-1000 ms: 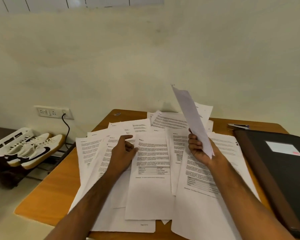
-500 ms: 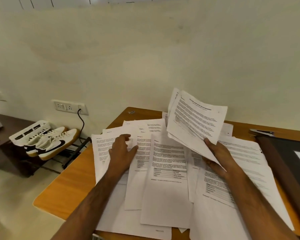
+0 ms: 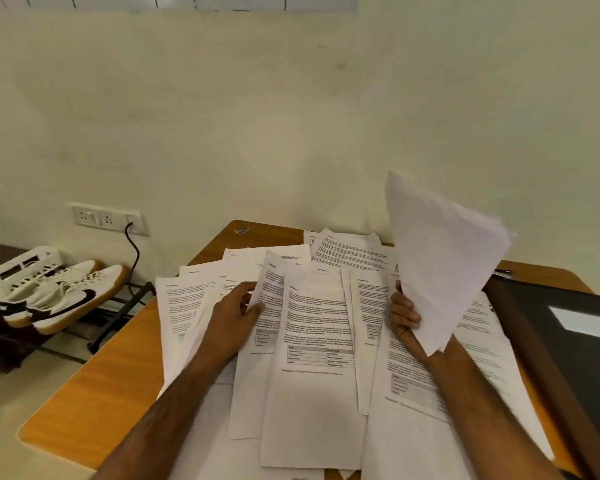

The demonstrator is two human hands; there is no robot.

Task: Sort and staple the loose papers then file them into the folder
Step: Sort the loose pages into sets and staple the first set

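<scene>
Your right hand [image 3: 404,317] pinches a raised bunch of sheets [image 3: 440,261] by its lower corner at 3 o'clock while your left hand [image 3: 238,313] pinches one loose page [image 3: 269,289] of the spread, so the bunch may fan out and slip.

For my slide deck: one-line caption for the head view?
Right hand holds raised sheets; left hand pinches a page among papers on the table.

White papers [image 3: 312,393] with black print cover the orange-brown tabletop [image 3: 94,407]. The folder [image 3: 575,348] is black with a brown edge and a white label. The shoes [image 3: 66,299] are white with dark swooshes and tan soles.
</scene>
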